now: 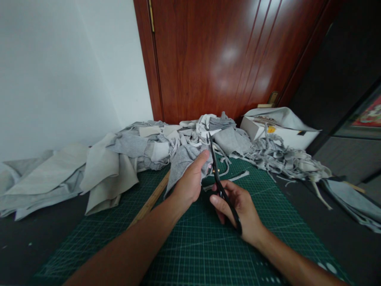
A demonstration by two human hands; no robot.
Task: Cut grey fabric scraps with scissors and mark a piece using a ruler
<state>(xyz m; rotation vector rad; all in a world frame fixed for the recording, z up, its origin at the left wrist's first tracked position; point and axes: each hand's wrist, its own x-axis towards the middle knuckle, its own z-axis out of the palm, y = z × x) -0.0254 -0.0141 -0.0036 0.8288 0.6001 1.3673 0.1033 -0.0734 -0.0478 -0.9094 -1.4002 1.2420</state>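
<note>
My left hand [192,178] is closed on a piece of grey fabric [183,161], with the thumb lying on top and the cloth hanging down to the left. In my right hand [238,204] is a pair of black scissors [219,184], blades pointing away from me. The blades are slightly parted and stand right beside the fabric's right edge; whether they touch it I cannot tell. Below both hands lies a green cutting mat [202,250] with a grid. A narrow fabric strip [238,176] rests on the mat beyond my right hand.
Heaped fabric scraps [160,149] line the far side. Folded pale cloth [104,171] lies at left, a tangle of cut strips [285,157] at right. A wooden ruler [151,200] lies under my left arm. A white box [279,131] stands before the wooden door [208,59].
</note>
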